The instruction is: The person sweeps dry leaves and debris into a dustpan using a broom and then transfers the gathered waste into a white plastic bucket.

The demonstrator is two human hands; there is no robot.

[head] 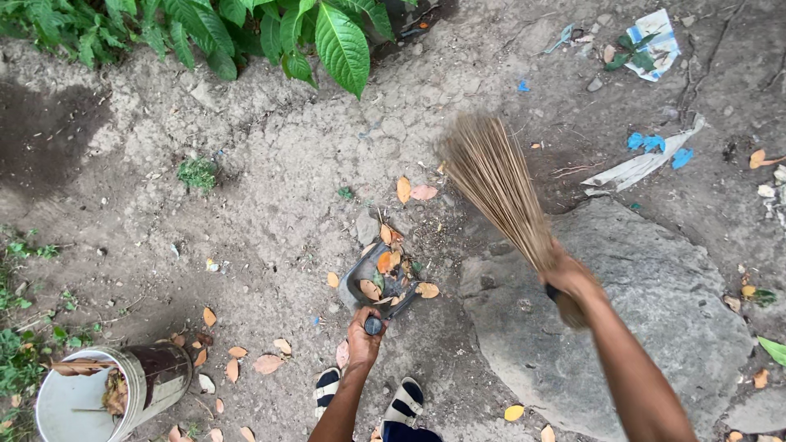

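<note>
Sandalled feet (pixel 391 401) at bottom edge. White bucket (pixel 98 393) tipped far left, dry leaves inside. Left hand (pixel 363 337) fist wrapped round dustpan (pixel 378 282) handle, pan on dirt, leaves in it. Right hand (pixel 566 282) clenched round stick broom (pixel 495 184), bristles blurry, beside grey rock (pixel 655 327).

Up at the far right of the dirt ground (pixel 270 164) I see a crumpled white-and-blue plastic wrapper (pixel 651 41) with green leaves on it. Below it lies a long torn white plastic strip (pixel 643 166) beside blue plastic scraps (pixel 647 142).
</note>
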